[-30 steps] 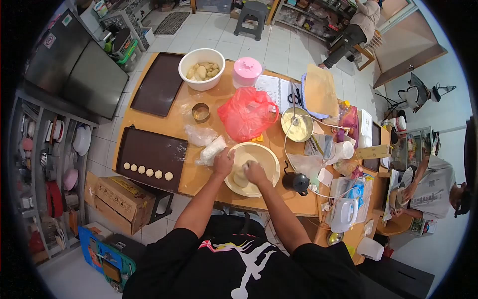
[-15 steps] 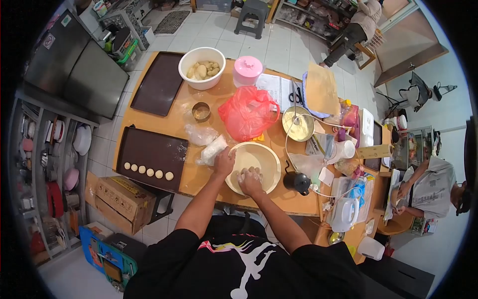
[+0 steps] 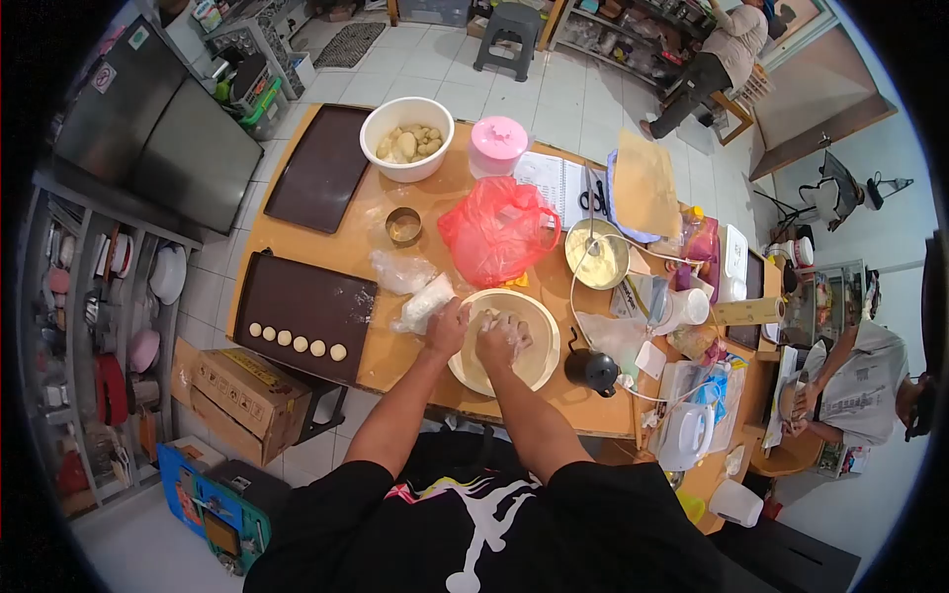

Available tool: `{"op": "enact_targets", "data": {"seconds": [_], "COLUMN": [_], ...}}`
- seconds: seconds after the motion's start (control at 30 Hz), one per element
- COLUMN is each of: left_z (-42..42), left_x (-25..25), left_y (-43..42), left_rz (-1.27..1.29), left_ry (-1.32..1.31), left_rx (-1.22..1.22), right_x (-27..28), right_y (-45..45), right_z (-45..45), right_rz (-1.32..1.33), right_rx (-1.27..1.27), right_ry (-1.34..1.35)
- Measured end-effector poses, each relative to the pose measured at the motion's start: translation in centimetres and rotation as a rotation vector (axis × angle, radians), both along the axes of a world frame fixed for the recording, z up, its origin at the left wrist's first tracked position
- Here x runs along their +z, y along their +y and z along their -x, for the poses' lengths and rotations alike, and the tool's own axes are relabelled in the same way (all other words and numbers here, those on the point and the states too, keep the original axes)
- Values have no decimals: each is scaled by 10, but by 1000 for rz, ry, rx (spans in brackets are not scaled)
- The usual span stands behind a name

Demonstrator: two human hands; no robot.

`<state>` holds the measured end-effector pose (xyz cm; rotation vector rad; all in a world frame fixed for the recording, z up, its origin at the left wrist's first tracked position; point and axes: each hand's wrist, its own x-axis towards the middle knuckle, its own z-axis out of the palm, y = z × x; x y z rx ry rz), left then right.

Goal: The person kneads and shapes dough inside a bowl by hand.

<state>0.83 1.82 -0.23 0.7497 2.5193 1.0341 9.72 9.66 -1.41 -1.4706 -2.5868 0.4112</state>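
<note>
My left hand (image 3: 450, 327) grips the left rim of a cream-coloured bowl (image 3: 542, 368) at the table's front edge. Inside this bowl my right hand (image 3: 499, 341), dusted with flour, is closed on pale dough (image 3: 524, 332) and covers most of it. Just left of the bowl lies a clear plastic bag of white powder (image 3: 423, 303). A red plastic bag (image 3: 497, 232) sits behind the bowl. On a dark baking tray (image 3: 306, 292) to the left, several small dough balls (image 3: 301, 344) lie in a row.
A black lidded pot (image 3: 591, 372) stands right of the bowl. Farther back are a metal bowl of creamy filling (image 3: 597, 259), a white tub with dough pieces (image 3: 407, 138), a pink canister (image 3: 497, 146) and a metal ring (image 3: 403, 226). Co-workers (image 3: 858, 385) are at the right and back.
My right hand has shifted up and slightly right inside the bowl, its fingers now turned over the dough. My left hand stays at the rim. The view has tilted slightly.
</note>
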Motion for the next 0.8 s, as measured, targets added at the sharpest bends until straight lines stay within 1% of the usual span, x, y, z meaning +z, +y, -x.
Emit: {"op": "enact_targets", "data": {"seconds": [0.03, 0.13, 0.2, 0.23, 0.33, 0.43, 0.47, 0.53, 0.63, 0.73, 0.8], "left_z": [0, -1, -2, -3, -2, -3, -1, -4, -2, -3, -4], "left_x": [-1, -4, -4, -4, -5, -4, -3, -5, -6, -7, -9], "left_y": [-1, 2, 1, 1, 1, 1, 2, 1, 2, 3, 3], "left_rz": [-14, -51, -58, -66, -86, -91, -90, -82, -72, -77, -93], "left_ry": [13, 28, 9, 3, 18, 58, 60, 59, 74, 76, 82], "left_rx": [6, 26, 35, 39, 55, 53, 49, 48, 59, 59, 67], "right_x": [3, 7, -19, -21, -12, -8, -6, 21, 47, 76, 83], "right_y": [0, 3, 6, 8, 17, 22, 25, 26, 23, 19, 6], "right_z": [0, -5, -13, -15, -19, -35, -40, -59, -81, -104, -117], "right_rz": [21, 147, 148, 146, 299, 334, 326, 314, 360, 360, 314], "right_rx": [-31, -34, -20, -12, -46, 150, 241, 416, 506, 638, 666], "right_ry": [-28, 27, 142, 202, 148, 294, 284, 249, 206, 108, -62]}}
